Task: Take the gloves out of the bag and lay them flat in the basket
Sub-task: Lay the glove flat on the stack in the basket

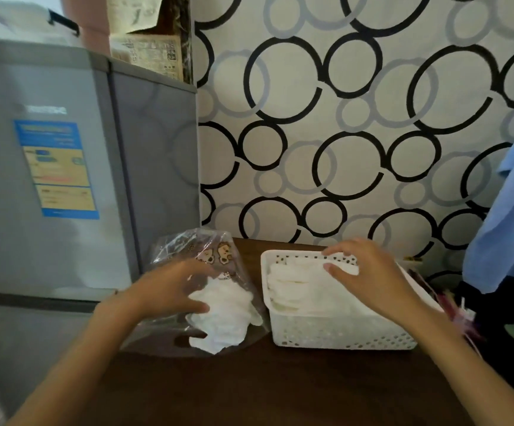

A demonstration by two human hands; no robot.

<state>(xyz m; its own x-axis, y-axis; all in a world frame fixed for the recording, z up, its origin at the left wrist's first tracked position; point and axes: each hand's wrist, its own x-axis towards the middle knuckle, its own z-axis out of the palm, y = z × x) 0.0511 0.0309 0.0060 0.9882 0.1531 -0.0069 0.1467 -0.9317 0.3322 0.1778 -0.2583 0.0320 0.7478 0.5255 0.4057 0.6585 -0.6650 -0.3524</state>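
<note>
Nearest the camera, two bare forearms reach out over a dark wooden table. The left hand is at the clear plastic bag, which lies on the table's left part; its fingers are curled about the crumpled plastic and the white gloves in the bag, with the thumb lying across the near side of the bundle. Motion blur hides exactly which layer the fingertips pinch. The bundle of white gloves spills toward the bag's near, open end. The bag's far end stands up and carries small brown cartoon prints.

Just right of the bag, close to it, stands a white perforated plastic basket. Inside lies a flat stack of white gloves, filling most of the floor. The right hand rests on this stack with fingers spread and nearly straight, the thumb pressing the top glove and the fingertips reaching the basket's far rim; it grips nothing.

Right of the basket, some reddish-pink items lie at the table's edge, too blurred to name. A blue cloth hangs at the far right. To the left stands a grey refrigerator with a blue-and-yellow label. Behind the table rises wallpaper patterned with black and grey rings.
</note>
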